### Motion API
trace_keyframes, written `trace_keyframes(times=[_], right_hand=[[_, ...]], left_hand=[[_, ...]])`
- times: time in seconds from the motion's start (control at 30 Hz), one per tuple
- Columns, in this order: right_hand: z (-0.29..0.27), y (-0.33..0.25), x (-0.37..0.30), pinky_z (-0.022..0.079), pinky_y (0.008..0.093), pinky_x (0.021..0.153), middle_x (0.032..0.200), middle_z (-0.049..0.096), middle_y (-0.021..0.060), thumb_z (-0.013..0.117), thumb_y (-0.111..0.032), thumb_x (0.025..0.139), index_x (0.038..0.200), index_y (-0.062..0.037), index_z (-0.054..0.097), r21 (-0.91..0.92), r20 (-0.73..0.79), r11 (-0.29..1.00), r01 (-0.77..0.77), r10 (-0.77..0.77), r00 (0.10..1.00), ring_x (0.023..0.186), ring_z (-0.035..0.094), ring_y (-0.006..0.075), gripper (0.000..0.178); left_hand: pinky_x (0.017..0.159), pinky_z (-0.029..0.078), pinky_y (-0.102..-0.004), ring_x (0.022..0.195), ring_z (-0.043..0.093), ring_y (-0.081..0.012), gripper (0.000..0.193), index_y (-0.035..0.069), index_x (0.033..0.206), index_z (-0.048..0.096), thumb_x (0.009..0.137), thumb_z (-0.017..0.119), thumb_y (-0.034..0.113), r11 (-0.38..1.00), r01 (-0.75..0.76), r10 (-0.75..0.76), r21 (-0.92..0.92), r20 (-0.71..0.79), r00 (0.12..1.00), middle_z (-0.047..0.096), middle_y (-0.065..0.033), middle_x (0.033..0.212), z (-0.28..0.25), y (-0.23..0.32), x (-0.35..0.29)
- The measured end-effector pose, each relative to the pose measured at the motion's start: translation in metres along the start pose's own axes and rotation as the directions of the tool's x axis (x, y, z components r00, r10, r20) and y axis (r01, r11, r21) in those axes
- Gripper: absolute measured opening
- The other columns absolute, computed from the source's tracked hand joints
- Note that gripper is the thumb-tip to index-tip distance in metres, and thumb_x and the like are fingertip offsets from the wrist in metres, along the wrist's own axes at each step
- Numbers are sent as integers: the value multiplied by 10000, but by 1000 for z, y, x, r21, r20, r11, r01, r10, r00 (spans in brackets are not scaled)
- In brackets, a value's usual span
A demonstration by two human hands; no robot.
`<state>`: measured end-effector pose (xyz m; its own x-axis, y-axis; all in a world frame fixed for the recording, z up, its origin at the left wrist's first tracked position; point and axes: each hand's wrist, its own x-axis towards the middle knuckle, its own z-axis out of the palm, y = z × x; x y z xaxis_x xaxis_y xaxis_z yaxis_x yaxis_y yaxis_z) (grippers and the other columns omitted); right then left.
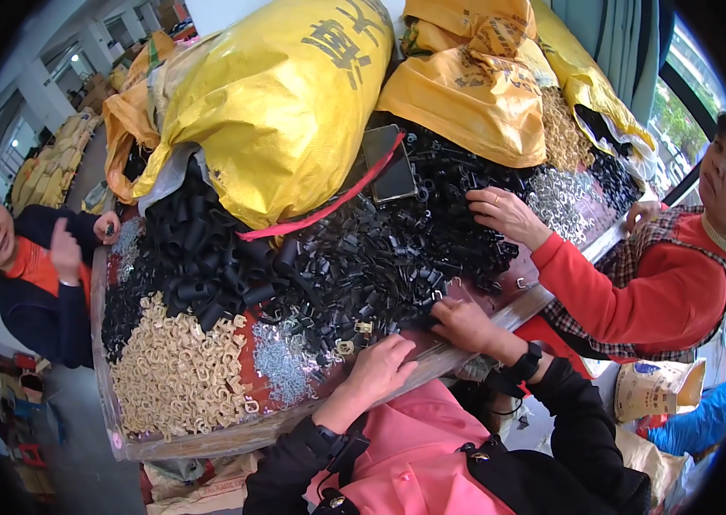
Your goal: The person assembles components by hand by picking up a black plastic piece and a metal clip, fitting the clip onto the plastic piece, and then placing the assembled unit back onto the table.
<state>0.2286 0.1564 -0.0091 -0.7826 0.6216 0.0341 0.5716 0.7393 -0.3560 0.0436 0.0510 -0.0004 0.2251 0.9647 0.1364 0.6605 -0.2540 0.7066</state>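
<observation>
My left hand rests at the near edge of the table, palm down. Its fingers are bent and close together; what lies under them is hidden. To its right, my right hand reaches over the wooden rim into the edge of a heap of small black plastic pieces. Thumb and fingers there are drawn together, with a small silver piece at their tips. Whether they hold it is too small to tell. A gold-coloured clip lies just beyond my left hand, beside small silver-blue metal pieces.
Cream plastic rings and black tubes heap up at left. Large yellow sacks stand at the back, with a pink-red strap and a dark flat device. Co-workers sit left and right; the right one's hand reaches over black pieces.
</observation>
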Motion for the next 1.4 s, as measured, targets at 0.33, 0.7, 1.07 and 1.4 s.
trace_keyframes(times=[0.33,0.7,1.07,1.4], right_hand=[[-9,-22,26,454,425,551,704,538,142,524,-142,767,768,-35,488,395,-183,912,109,-38,982,639,551,341,114],[-1,0,3,441,442,609,759,563,143,556,-208,723,842,-82,553,27,155,997,70,-73,985,708,549,341,174],[22,-64,50,424,412,604,731,525,139,585,-130,694,736,-46,537,212,-5,930,299,-305,952,708,522,338,106],[6,-73,43,411,370,492,650,525,138,589,-83,673,663,-26,537,214,-150,971,111,-80,985,604,530,322,78]], left_hand=[[623,476,-353,701,572,-279,264,36,937,551,715,622,160,998,58,-60,-33,-70,996,540,-111,832,-6,-14,-2],[610,480,-372,769,529,-276,143,59,776,524,649,575,101,950,-182,185,252,13,983,469,-99,851,18,-23,26],[691,447,-337,787,513,-249,117,50,743,542,629,549,81,878,-84,201,471,-205,958,487,-97,826,-10,-52,-12],[685,450,-377,801,519,-282,141,6,772,502,690,574,95,976,-161,208,147,-402,892,479,-113,826,-64,-39,-57]])
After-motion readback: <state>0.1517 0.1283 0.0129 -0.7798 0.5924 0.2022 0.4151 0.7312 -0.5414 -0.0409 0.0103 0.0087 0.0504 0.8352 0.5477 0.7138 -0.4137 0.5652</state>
